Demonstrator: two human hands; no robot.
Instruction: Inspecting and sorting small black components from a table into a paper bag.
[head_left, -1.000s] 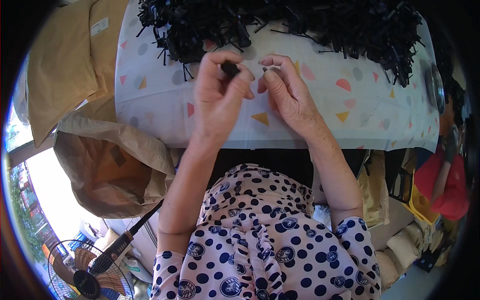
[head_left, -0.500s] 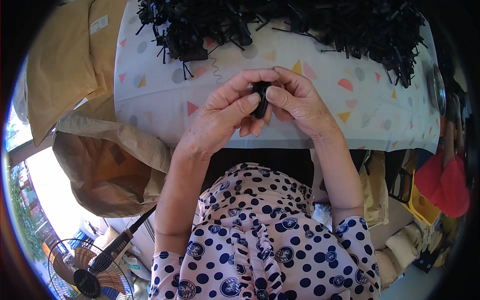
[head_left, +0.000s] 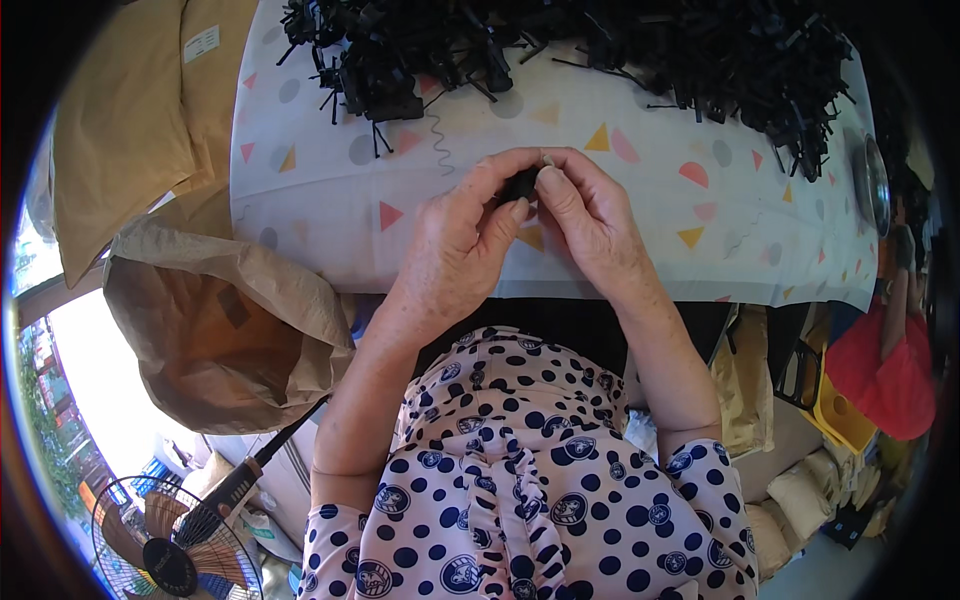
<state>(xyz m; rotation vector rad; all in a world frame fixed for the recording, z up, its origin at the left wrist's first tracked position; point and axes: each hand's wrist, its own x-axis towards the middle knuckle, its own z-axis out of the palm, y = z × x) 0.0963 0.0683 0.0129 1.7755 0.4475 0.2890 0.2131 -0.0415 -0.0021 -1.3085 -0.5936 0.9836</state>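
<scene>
A small black plastic part (head_left: 519,187) is pinched between my two hands above the near half of the table. My left hand (head_left: 455,235) closes on it from the left, its thumb tip at the lower edge. From the right, my right hand (head_left: 592,215) grips it with thumb and bent forefinger. The fingers cover most of the part, so its exact kind cannot be made out. Beyond my hands, a large heap of black plastic parts (head_left: 700,70) with thin stems spreads along the far side of the table.
A patterned white cloth (head_left: 330,200) covers the table. At the left stand an open brown paper bag (head_left: 220,330) and larger brown sacks (head_left: 120,130). A fan (head_left: 170,560) is at the lower left. A round metal dish (head_left: 875,185) sits at the right edge, near another person's red sleeve (head_left: 880,375).
Both hands have turned the black part, which now shows less between the fingers. My left wrist has swung a little right and the left fingers have curled out of sight.
</scene>
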